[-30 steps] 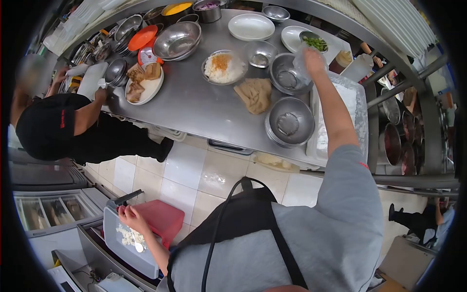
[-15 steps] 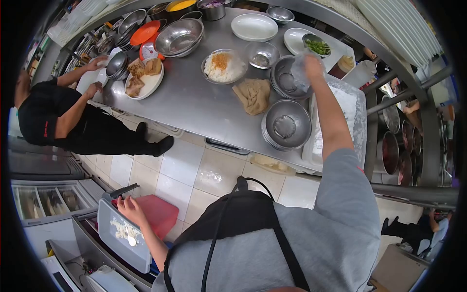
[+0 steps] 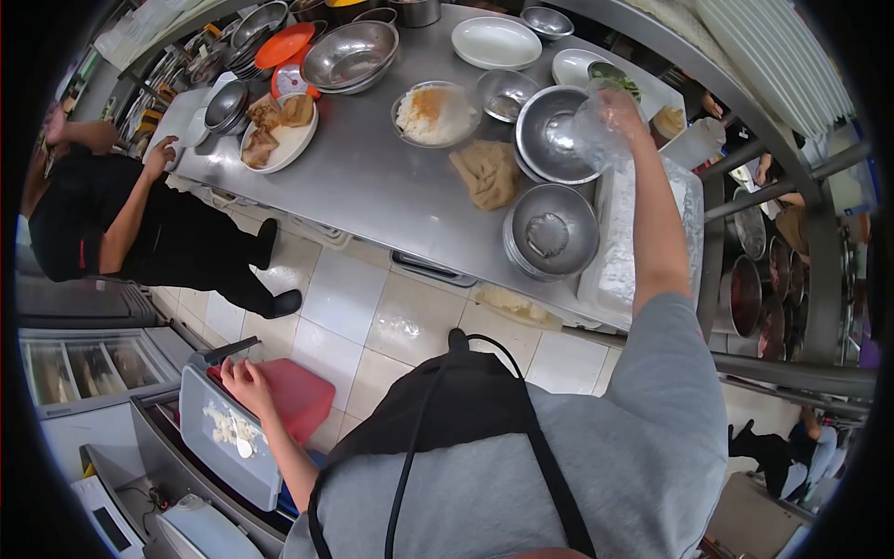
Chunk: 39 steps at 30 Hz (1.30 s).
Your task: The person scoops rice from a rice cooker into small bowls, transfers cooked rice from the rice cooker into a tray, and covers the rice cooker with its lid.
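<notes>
My right hand is closed at the rim of a steel mixing bowl, with crumpled clear plastic about the fingers. The bowl is tilted above other bowls stacked under it. Just in front stands a second bowl stack. Low on the left, my left hand hangs by the upper edge of a grey plastic tub, fingers apart and slightly bent, holding nothing visible. White rice-like food and a white spoon lie in the tub.
A bowl of rice with orange topping, a tan cloth and a plate of cooked pieces are on the steel table. A white tray stands at right. A person in black stands at left.
My right hand has moved slightly right, and the top bowl has risen and tilted from its stack. My left hand has shifted slightly, its fingers bending more. The person at left has moved an arm.
</notes>
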Each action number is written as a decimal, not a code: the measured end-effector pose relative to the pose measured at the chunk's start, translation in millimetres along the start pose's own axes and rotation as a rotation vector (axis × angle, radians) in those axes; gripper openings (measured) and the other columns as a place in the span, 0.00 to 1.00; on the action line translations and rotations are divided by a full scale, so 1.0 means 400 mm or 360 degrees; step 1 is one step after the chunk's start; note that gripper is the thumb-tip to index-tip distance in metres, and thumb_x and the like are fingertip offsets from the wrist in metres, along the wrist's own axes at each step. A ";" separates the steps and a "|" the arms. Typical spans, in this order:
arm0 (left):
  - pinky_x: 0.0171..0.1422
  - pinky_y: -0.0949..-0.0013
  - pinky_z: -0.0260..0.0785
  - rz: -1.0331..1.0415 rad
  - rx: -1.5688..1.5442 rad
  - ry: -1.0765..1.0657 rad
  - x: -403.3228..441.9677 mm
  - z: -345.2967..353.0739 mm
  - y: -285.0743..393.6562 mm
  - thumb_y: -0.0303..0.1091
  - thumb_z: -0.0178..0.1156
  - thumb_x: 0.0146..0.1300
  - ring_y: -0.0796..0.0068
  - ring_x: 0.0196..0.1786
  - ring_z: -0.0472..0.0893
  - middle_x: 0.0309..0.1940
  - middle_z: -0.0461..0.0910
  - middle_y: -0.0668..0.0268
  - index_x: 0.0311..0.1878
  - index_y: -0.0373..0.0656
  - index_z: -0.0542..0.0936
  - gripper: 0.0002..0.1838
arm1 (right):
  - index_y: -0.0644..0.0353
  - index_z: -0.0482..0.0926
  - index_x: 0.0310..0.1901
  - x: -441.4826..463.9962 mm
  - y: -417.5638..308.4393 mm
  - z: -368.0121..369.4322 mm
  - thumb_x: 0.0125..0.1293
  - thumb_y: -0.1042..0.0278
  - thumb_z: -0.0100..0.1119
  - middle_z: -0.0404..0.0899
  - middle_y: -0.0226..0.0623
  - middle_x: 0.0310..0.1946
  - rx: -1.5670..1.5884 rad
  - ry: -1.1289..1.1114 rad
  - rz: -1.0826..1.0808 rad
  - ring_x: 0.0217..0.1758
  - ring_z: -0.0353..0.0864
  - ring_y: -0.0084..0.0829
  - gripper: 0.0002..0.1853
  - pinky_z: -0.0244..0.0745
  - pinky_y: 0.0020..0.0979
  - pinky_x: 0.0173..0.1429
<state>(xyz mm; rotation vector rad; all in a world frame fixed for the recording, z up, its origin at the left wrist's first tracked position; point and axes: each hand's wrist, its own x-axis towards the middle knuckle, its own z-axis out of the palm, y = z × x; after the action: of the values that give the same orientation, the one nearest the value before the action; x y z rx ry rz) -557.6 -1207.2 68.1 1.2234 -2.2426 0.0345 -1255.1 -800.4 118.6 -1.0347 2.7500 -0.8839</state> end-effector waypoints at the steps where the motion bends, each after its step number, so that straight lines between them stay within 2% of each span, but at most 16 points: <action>1: 0.52 0.60 0.63 -0.0024 -0.0024 -0.0026 -0.001 0.002 -0.002 0.30 0.56 0.55 0.54 0.50 0.69 0.50 0.69 0.54 0.34 0.38 0.77 0.06 | 0.60 0.74 0.31 -0.036 -0.091 -0.032 0.43 0.64 0.56 0.76 0.45 0.32 -0.0287 0.0237 0.0030 0.38 0.76 0.45 0.12 0.70 0.41 0.41; 3: 0.53 0.60 0.63 -0.0039 -0.0050 -0.0026 -0.007 -0.001 0.001 0.30 0.56 0.55 0.54 0.50 0.69 0.50 0.69 0.53 0.34 0.38 0.77 0.06 | 0.60 0.74 0.31 -0.080 -0.170 -0.058 0.44 0.64 0.55 0.76 0.44 0.33 -0.0576 0.0468 0.0045 0.38 0.76 0.46 0.12 0.70 0.42 0.40; 5: 0.53 0.60 0.63 -0.0060 -0.0073 -0.0026 -0.016 -0.003 -0.006 0.30 0.56 0.55 0.54 0.50 0.69 0.49 0.69 0.53 0.34 0.37 0.77 0.06 | 0.56 0.75 0.37 -0.102 -0.201 -0.058 0.47 0.67 0.53 0.76 0.42 0.36 -0.1001 0.0648 -0.0244 0.39 0.76 0.44 0.12 0.71 0.41 0.42; 8: 0.54 0.59 0.62 -0.0030 -0.0091 0.0012 -0.031 -0.002 -0.034 0.29 0.55 0.55 0.54 0.50 0.69 0.48 0.69 0.53 0.34 0.37 0.77 0.06 | 0.52 0.75 0.42 -0.164 -0.245 -0.011 0.51 0.71 0.52 0.75 0.40 0.42 -0.1196 0.0394 -0.0554 0.40 0.76 0.42 0.14 0.72 0.41 0.44; 12: 0.53 0.60 0.62 -0.0012 -0.0086 0.0075 -0.044 -0.037 -0.044 0.29 0.56 0.55 0.55 0.49 0.70 0.46 0.71 0.55 0.33 0.37 0.76 0.06 | 0.53 0.73 0.45 -0.176 -0.289 -0.005 0.50 0.72 0.55 0.74 0.40 0.45 -0.1222 0.0573 -0.0572 0.44 0.76 0.41 0.17 0.72 0.39 0.46; 17: 0.52 0.64 0.65 -0.0173 -0.0446 0.0089 -0.079 -0.115 -0.050 0.27 0.56 0.54 0.58 0.47 0.72 0.43 0.73 0.56 0.33 0.37 0.78 0.06 | 0.55 0.71 0.50 -0.220 -0.578 0.056 0.49 0.75 0.53 0.74 0.45 0.45 -0.0288 0.0788 -0.0653 0.48 0.73 0.47 0.22 0.67 0.39 0.52; 19: 0.50 0.67 0.67 -0.0196 -0.0653 -0.0020 -0.113 -0.165 -0.038 0.26 0.56 0.52 0.60 0.44 0.75 0.41 0.74 0.56 0.35 0.37 0.78 0.07 | 0.61 0.71 0.51 -0.294 -0.797 0.138 0.49 0.72 0.53 0.74 0.49 0.47 -0.0094 0.0412 -0.0292 0.49 0.73 0.48 0.23 0.68 0.39 0.52; 21: 0.40 0.73 0.71 -0.0352 -0.1031 -0.0320 -0.159 -0.231 -0.004 0.30 0.57 0.55 0.71 0.40 0.77 0.42 0.75 0.60 0.39 0.40 0.79 0.09 | 0.65 0.69 0.53 -0.336 -0.912 0.296 0.49 0.71 0.54 0.75 0.52 0.43 0.0073 0.0223 -0.0943 0.47 0.75 0.45 0.25 0.68 0.38 0.51; 23: 0.40 0.71 0.70 -0.0567 -0.1347 -0.0547 -0.218 -0.289 -0.015 0.36 0.57 0.58 0.72 0.35 0.78 0.43 0.74 0.62 0.44 0.40 0.77 0.13 | 0.65 0.68 0.53 -0.425 -1.097 0.445 0.49 0.70 0.54 0.74 0.53 0.43 0.0116 -0.0559 -0.0536 0.47 0.75 0.42 0.26 0.67 0.37 0.51; 25: 0.37 0.72 0.71 -0.0651 -0.1691 -0.0444 -0.294 -0.332 -0.082 0.35 0.58 0.57 0.74 0.34 0.78 0.43 0.74 0.58 0.50 0.42 0.74 0.18 | 0.66 0.73 0.45 -0.573 -1.266 0.614 0.48 0.72 0.53 0.75 0.54 0.34 0.0400 -0.0562 -0.0939 0.39 0.74 0.50 0.20 0.66 0.42 0.46; 28: 0.32 0.73 0.71 -0.1099 -0.1846 -0.0103 -0.404 -0.482 -0.199 0.31 0.59 0.55 0.76 0.32 0.79 0.39 0.75 0.56 0.56 0.42 0.68 0.24 | 0.65 0.72 0.48 -0.785 -1.511 0.771 0.48 0.72 0.52 0.75 0.52 0.36 0.0539 -0.0829 -0.1305 0.41 0.73 0.49 0.21 0.66 0.40 0.48; 31: 0.27 0.74 0.70 -0.1345 -0.1426 0.0246 -0.533 -0.618 -0.371 0.26 0.59 0.53 0.78 0.27 0.79 0.34 0.75 0.56 0.57 0.41 0.64 0.26 | 0.62 0.71 0.51 -0.992 -1.741 0.857 0.49 0.72 0.52 0.74 0.49 0.41 0.0975 -0.1034 -0.1730 0.46 0.72 0.46 0.23 0.65 0.38 0.52; 33: 0.29 0.76 0.73 -0.1491 -0.1060 0.0378 -0.600 -0.701 -0.450 0.22 0.56 0.54 0.76 0.27 0.79 0.35 0.75 0.56 0.54 0.39 0.63 0.23 | 0.58 0.68 0.54 -1.106 -1.859 0.867 0.49 0.72 0.51 0.72 0.45 0.47 0.1115 -0.1249 -0.1609 0.50 0.70 0.44 0.26 0.63 0.37 0.55; 35: 0.26 0.73 0.68 -0.1535 -0.0771 0.0781 -0.676 -0.748 -0.531 0.24 0.58 0.52 0.76 0.23 0.78 0.23 0.76 0.60 0.49 0.40 0.63 0.21 | 0.56 0.63 0.57 -1.189 -1.957 0.921 0.49 0.72 0.54 0.71 0.45 0.49 0.1136 -0.1287 -0.1722 0.50 0.71 0.39 0.29 0.64 0.35 0.54; 38: 0.28 0.75 0.65 -0.1596 -0.0917 0.0943 -0.773 -0.778 -0.642 0.24 0.56 0.53 0.80 0.23 0.74 0.22 0.77 0.63 0.46 0.36 0.66 0.16 | 0.54 0.59 0.57 -1.328 -2.075 0.915 0.49 0.72 0.59 0.69 0.46 0.52 0.1254 -0.1530 -0.1362 0.52 0.71 0.35 0.31 0.65 0.36 0.54; 39: 0.29 0.75 0.66 -0.1565 -0.0931 0.0975 -0.813 -0.770 -0.681 0.24 0.56 0.53 0.81 0.25 0.75 0.23 0.77 0.64 0.44 0.35 0.68 0.14 | 0.53 0.57 0.56 -1.353 -2.110 0.902 0.49 0.70 0.61 0.68 0.46 0.53 0.1462 -0.1809 -0.1272 0.52 0.70 0.34 0.32 0.66 0.35 0.54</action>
<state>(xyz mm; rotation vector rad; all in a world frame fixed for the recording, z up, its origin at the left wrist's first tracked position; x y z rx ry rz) -65.5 -1028.5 96.1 1.5467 -0.8823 -0.5102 -252.9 -1151.8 204.9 -1.6240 0.8348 -0.9671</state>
